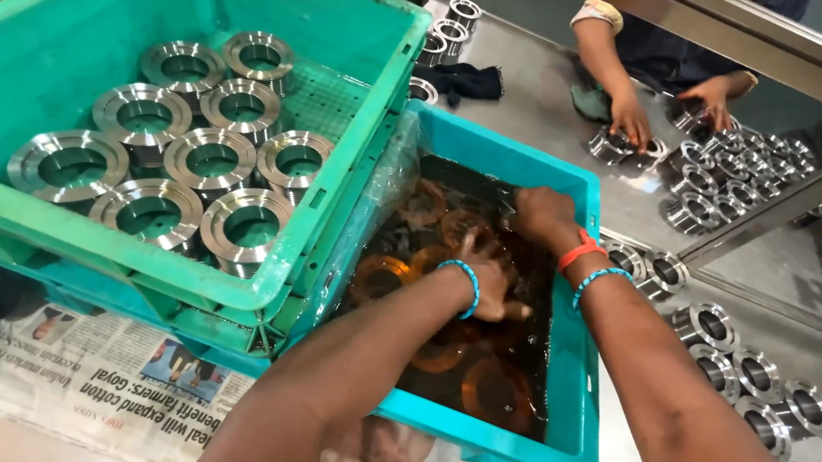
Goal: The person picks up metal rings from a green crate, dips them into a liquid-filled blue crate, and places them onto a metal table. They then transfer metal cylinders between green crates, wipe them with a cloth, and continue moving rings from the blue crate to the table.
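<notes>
Hands (518, 251) dip in oily blue crate (583, 345); green crate (347, 197) holds steel flanges (213, 160).

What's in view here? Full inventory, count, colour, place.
Green crate: 1, upper left, resting on the blue crate's edge.
Flanged rings in green crate: about 9, silver metal.
Blue crate: 1, centre, lined with clear plastic and filled with dark brown liquid.
Submerged rings: several, count unclear.
Loose rings: many, silver, on the steel table at right.
Dark cloth: 1, on the table, top centre.
Newspaper: lower left.
Co-worker's hands: 2, handling rings, upper right.
Left hand: in the liquid, blue bead band.
Right hand: in the liquid, orange and blue bands.
</notes>
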